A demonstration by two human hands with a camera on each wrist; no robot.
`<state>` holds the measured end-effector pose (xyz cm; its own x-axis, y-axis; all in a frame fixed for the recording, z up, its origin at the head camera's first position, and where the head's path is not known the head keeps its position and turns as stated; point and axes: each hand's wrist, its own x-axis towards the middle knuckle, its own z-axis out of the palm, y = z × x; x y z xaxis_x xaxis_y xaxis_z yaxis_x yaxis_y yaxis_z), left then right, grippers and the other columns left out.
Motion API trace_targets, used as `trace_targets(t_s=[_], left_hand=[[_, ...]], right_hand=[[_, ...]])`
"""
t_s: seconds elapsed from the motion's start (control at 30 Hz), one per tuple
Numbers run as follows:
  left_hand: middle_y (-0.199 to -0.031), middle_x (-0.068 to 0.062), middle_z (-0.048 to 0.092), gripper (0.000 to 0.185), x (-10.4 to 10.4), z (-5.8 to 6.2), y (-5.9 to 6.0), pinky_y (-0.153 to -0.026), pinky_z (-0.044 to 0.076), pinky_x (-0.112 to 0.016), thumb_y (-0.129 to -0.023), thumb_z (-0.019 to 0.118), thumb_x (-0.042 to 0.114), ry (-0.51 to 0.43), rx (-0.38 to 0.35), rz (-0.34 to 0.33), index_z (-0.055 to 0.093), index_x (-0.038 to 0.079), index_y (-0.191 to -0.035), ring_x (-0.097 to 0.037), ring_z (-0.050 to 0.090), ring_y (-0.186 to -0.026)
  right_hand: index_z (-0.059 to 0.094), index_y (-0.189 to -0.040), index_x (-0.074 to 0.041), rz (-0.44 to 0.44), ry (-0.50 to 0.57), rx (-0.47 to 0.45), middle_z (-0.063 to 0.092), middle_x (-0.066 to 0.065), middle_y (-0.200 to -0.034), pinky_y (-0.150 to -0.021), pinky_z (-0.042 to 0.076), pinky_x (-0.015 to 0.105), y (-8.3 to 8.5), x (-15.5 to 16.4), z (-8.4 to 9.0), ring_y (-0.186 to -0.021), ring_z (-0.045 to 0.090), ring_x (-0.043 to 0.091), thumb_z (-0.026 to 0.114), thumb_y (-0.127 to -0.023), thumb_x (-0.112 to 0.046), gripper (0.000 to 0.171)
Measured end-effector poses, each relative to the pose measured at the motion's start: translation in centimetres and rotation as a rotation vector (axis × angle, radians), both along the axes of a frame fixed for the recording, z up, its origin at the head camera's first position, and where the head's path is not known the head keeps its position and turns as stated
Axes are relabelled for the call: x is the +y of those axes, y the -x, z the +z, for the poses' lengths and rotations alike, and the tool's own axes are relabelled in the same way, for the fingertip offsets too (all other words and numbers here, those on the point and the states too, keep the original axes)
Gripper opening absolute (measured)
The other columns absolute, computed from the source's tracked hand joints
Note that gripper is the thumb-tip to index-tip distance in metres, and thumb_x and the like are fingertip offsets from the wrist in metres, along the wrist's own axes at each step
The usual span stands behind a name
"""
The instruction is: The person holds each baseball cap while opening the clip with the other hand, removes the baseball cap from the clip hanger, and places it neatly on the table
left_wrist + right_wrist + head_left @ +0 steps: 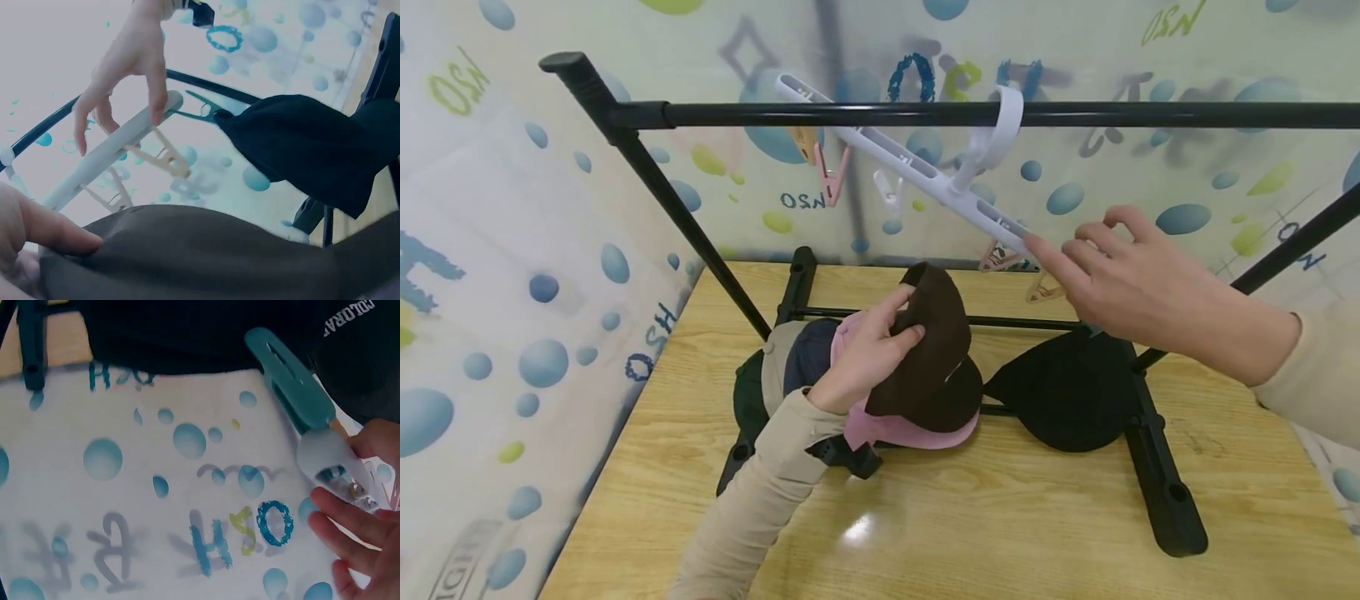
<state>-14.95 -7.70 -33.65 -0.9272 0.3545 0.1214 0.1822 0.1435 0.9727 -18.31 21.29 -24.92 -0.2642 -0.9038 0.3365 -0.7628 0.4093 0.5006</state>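
Note:
My left hand (872,346) grips a dark brown cap (928,350), thumb on its near side; the cap fills the bottom of the left wrist view. Above it, a white clip hanger (917,171) hangs tilted from the black rail, its right end lower. My right hand (1138,283) holds that lower end, thumb and fingers on opposite sides of the bar in the right wrist view. A green clip (203,109) at this end bears a black cap (1067,392). Several other clips, including a pink clip (831,175), dangle along the bar.
Under the brown cap lies a row of caps: a pink cap (910,432), a navy cap (807,354), a beige cap (777,358) and a dark green cap (748,396). The black rack's rail (1150,115) crosses above the wooden table (1000,525). A patterned curtain (542,225) stands behind.

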Motion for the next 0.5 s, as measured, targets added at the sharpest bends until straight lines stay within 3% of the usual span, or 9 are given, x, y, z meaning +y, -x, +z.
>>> trace_targets(t_s=[0.07, 0.17, 0.33, 0.5], left_hand=[[-0.113, -0.016, 0.058, 0.029, 0.5, -0.2, 0.0, -0.082, 0.048, -0.036, -0.093, 0.049, -0.007, -0.007, 0.005, 0.003, 0.050, 0.001, -0.120, -0.026, 0.059, -0.100], [-0.111, -0.018, 0.057, 0.028, 1.2, -0.6, 0.1, -0.083, 0.046, -0.034, -0.091, 0.049, -0.008, 0.001, 0.009, 0.013, 0.049, -0.003, -0.118, -0.028, 0.057, -0.100], [-0.113, -0.020, 0.056, 0.032, 2.4, -1.6, 0.0, -0.086, 0.045, -0.034, -0.090, 0.048, -0.010, -0.040, -0.040, 0.012, 0.046, -0.005, -0.122, -0.029, 0.056, -0.102], [-0.110, -0.023, 0.060, 0.030, 3.7, -3.3, -0.1, -0.082, 0.049, -0.036, -0.091, 0.047, -0.012, -0.103, -0.115, 0.050, 0.045, -0.004, -0.120, -0.031, 0.061, -0.099]], right_hand=[[0.042, -0.135, 0.007, -0.032, -0.002, -0.013, 0.064, 0.022, -0.081, -0.075, 0.042, 0.054, -0.1, 0.3, 0.0, -0.069, 0.060, 0.037, 0.056, -0.090, -0.017, 0.053], [0.043, -0.134, 0.005, -0.059, 0.007, -0.032, 0.063, 0.017, -0.071, -0.072, 0.043, 0.054, -0.1, 0.7, 0.2, -0.054, 0.056, 0.031, 0.076, -0.065, -0.011, 0.078], [0.041, -0.137, 0.003, -0.093, 0.020, -0.072, 0.058, 0.011, -0.065, -0.066, 0.043, 0.052, -0.2, 1.7, 1.0, -0.043, 0.045, 0.021, 0.074, -0.064, -0.009, 0.080], [0.038, -0.139, 0.006, -0.132, 0.022, -0.107, 0.063, 0.013, -0.069, -0.066, 0.043, 0.051, -0.1, 2.6, 1.5, -0.047, 0.049, 0.022, 0.071, -0.066, -0.008, 0.082]])
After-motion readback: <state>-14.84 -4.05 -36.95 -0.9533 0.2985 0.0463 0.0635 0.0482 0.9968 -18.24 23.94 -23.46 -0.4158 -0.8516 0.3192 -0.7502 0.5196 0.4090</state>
